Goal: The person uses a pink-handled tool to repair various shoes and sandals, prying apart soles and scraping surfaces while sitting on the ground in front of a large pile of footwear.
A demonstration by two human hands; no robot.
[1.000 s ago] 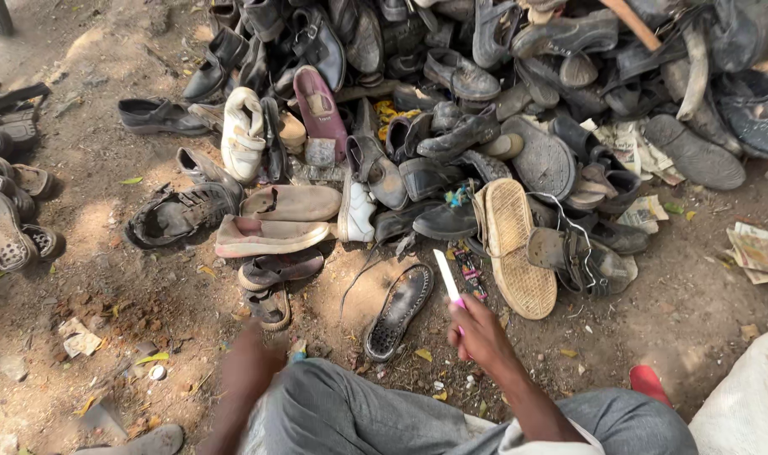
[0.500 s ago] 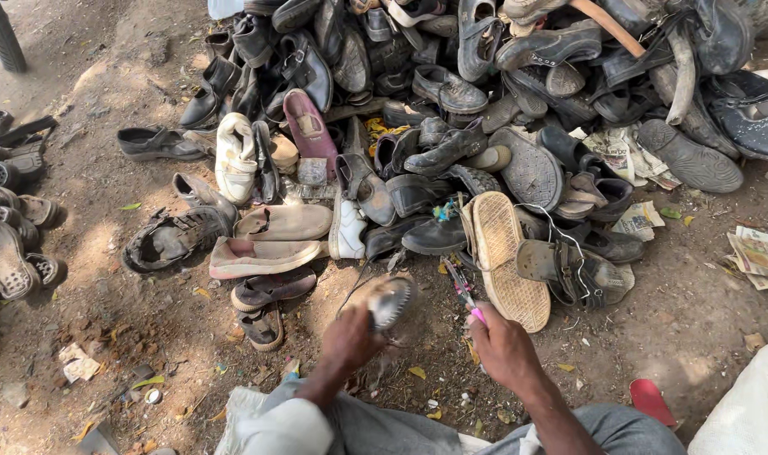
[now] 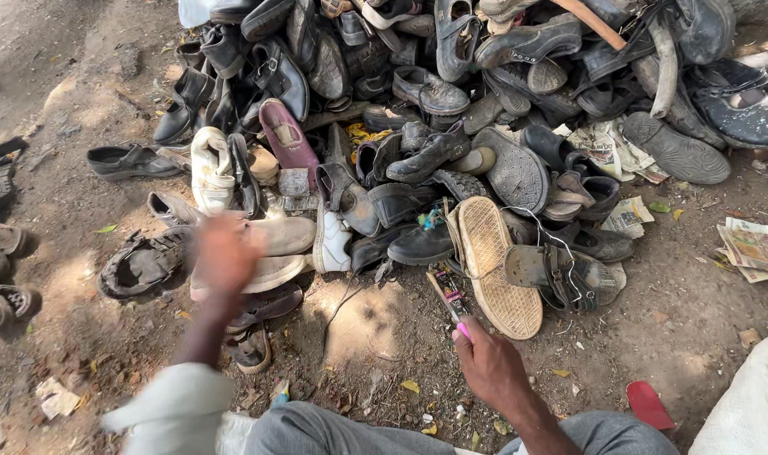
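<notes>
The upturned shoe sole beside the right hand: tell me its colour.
Tan, with a fine grid tread, on the shoe sole; head view shows it.

Bare dirt ground (image 3: 89,93) w/ heap of old shoes (image 3: 451,126), newspapers (image 3: 759,248), dry leaves (image 3: 411,387)

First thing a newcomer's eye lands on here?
The big heap of worn shoes piled on the dirt across the top of the view, mostly black, with one tan sole turned up at its front edge. Below it, the right hand holds a small tool by that sole, while the blurred left hand hovers over beige shoes at left.
</notes>
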